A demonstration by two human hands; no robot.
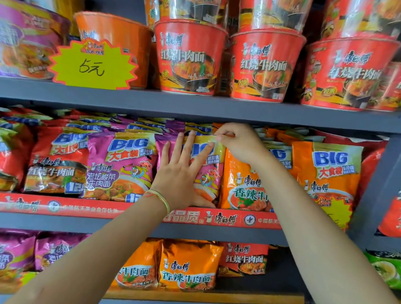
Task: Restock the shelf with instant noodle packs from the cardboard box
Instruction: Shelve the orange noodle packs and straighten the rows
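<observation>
A purple instant noodle pack (pixel 211 174) stands upright in the front row of the middle shelf (pixel 47 222). My left hand (pixel 181 172) lies flat against its front, fingers spread. My right hand (pixel 235 142) pinches the pack's top right corner between thumb and fingers. To its left stands another purple pack (pixel 120 167), to its right an orange pack (pixel 244 185). The cardboard box is out of view.
Red noodle bowls (pixel 189 58) fill the upper shelf beside a yellow price tag (pixel 93 64). Red packs (pixel 56 163) stand at the left of the middle shelf, another orange pack (pixel 328 182) at the right. The lower shelf holds orange packs (pixel 186 267) and purple packs (pixel 2 256).
</observation>
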